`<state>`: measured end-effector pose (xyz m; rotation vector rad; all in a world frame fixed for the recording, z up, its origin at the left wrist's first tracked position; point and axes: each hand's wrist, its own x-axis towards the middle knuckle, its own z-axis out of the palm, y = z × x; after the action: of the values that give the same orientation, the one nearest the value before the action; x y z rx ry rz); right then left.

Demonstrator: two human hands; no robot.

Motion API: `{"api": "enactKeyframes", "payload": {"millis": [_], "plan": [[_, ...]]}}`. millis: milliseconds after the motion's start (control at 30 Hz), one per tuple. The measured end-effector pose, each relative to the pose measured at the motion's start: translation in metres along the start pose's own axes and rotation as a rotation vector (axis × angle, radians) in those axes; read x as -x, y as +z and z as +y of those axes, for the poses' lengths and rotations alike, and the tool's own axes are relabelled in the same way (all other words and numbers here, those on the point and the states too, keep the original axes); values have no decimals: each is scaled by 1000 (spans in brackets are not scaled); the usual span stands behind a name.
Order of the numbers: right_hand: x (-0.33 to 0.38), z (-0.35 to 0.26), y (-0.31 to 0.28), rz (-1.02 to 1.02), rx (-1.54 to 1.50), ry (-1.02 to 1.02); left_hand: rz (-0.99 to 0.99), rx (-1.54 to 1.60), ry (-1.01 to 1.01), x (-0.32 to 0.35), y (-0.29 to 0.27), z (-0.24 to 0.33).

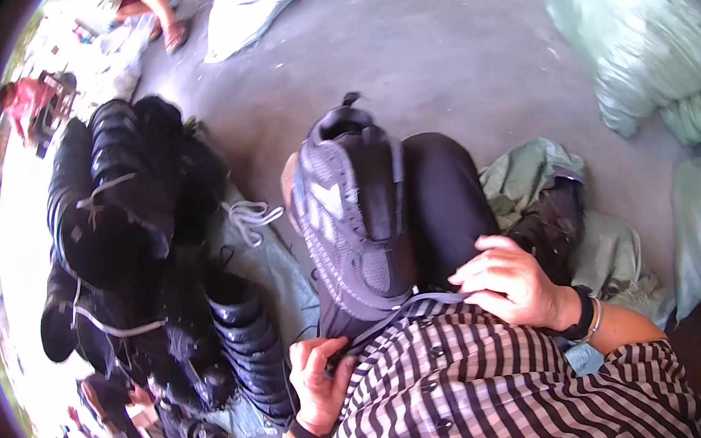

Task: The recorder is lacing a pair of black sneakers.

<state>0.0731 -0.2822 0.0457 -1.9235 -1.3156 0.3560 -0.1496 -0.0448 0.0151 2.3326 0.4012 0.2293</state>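
A black and grey shoe upper (375,183) rests on my lap, its toe toward me and its laces not threaded in the visible eyelets. Between my hands a flat grey shoelace (430,298) runs across my waist, just below the toe. My left hand (316,382) is closed at the lace's left end, thumb and forefinger together. At the other end, my right hand (507,284) pinches the lace between thumb and fingers. The exact grip of each hand is partly hidden by the fingers.
Left of me, stacks of black shoe uppers (112,239), tied with pale cord (119,329), lie on a bluish sheet (285,253). Dark pieces on green sacking (528,166) lie by my right knee. Pale green bags (634,35) stand right. Other people (28,99) sit farther off.
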Motion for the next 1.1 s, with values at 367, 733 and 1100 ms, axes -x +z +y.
{"api": "enactKeyframes", "payload": {"millis": [367, 733, 1100], "plan": [[-40, -30, -13, 38, -180, 25, -412, 496, 80, -112, -22, 82], [-12, 66, -74, 481, -1178, 510, -472, 648, -283, -140, -34, 83], [69, 220, -146, 1267, -1248, 640, -402, 588, -528, -115, -67, 31]]}}
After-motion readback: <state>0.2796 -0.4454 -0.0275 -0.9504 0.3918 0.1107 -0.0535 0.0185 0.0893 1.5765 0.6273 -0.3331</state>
